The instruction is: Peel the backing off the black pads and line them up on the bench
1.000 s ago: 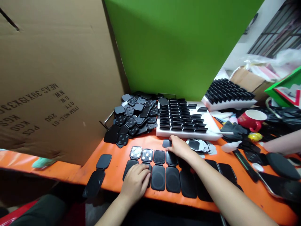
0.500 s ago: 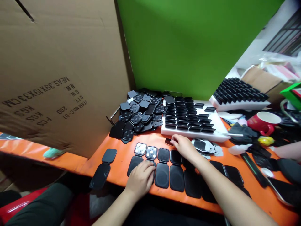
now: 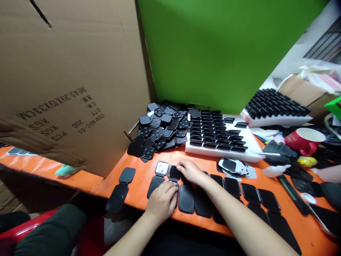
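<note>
A row of hinged two-part black pads point(image 3: 186, 200) lies along the front of the orange table. My left hand point(image 3: 162, 201) is closed over the lower panel of the second pad from the row's left end, covering most of it. Just above, my right hand point(image 3: 190, 171) pinches the right edge of a black square plate point(image 3: 174, 172), which sits over that pad's small upper square. The leftmost pad in the row has a bright upper square point(image 3: 161, 168) with a pale, shiny face. My right forearm hides part of the row.
Loose black squares form a heap point(image 3: 160, 128) beside a large cardboard box point(image 3: 66, 71). A white foam tray point(image 3: 253, 142) holds upright black plates. Pale cut-outs point(image 3: 237, 168), a red mug point(image 3: 303, 140) and another foam tray point(image 3: 279, 121) are on the right. A green panel point(image 3: 207, 53) stands behind.
My right hand has moved left and down, bringing the black plate onto the second pad's upper square, where dots showed before. My left hand stays on the same pad. The view has shifted slightly.
</note>
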Demonstrator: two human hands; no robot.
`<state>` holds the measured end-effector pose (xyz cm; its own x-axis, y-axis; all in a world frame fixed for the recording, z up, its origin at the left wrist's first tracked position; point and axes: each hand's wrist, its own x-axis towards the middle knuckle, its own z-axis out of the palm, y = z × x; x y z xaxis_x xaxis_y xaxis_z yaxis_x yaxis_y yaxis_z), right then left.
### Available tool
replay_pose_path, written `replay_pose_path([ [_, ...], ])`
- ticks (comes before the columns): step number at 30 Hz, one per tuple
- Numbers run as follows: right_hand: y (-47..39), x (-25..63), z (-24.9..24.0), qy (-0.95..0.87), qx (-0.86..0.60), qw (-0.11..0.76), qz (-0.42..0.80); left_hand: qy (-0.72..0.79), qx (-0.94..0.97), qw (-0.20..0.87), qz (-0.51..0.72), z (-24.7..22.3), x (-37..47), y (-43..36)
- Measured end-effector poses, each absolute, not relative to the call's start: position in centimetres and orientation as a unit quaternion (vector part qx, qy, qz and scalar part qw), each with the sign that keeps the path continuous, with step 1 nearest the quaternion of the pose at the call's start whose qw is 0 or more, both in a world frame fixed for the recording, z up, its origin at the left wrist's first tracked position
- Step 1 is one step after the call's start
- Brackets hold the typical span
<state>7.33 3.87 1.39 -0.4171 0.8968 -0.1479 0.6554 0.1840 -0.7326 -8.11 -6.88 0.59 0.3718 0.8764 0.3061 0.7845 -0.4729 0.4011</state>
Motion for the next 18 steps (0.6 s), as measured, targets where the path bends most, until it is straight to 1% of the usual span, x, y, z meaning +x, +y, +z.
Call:
replay_pose_path([
  [11,3.87,6.94,1.72,-0.777,-0.519,0.140,0.328,0.507,0.820,0.098,0.246,0.75,-8.00,-6.85],
  [18,3.36,6.57,1.59,-0.790,-0.539,0.130,0.262,0.505,0.821,0.096,0.247,0.68,-7.96,-6.80],
])
